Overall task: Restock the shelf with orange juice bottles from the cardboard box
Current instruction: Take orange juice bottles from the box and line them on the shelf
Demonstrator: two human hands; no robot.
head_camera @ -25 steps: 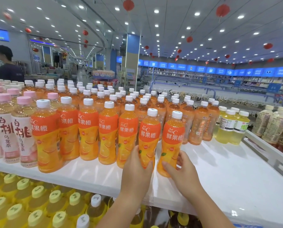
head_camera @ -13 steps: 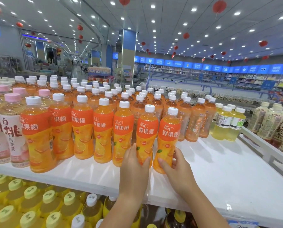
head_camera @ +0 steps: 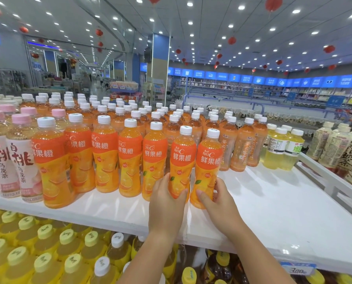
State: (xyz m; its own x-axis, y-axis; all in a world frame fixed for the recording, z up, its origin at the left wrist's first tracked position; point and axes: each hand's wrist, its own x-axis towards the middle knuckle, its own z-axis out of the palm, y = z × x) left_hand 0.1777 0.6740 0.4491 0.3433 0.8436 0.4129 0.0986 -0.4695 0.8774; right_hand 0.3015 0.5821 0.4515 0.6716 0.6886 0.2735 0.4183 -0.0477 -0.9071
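While both stand upright on the white shelf (head_camera: 273,206), my left hand (head_camera: 166,201) curls round the lower body of one orange juice bottle (head_camera: 182,160), thumb across its front. My right hand (head_camera: 222,201) wraps the neighbouring bottle (head_camera: 208,167) just to its right. Side by side, they end the near row. Peach tea bottles (head_camera: 13,167) stand at the left end.

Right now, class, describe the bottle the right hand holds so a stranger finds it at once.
On the white top shelf, follow the front row of orange juice bottles rightwards. The last bottle is it: unlike its neighbours, bare shelf lies to its right.
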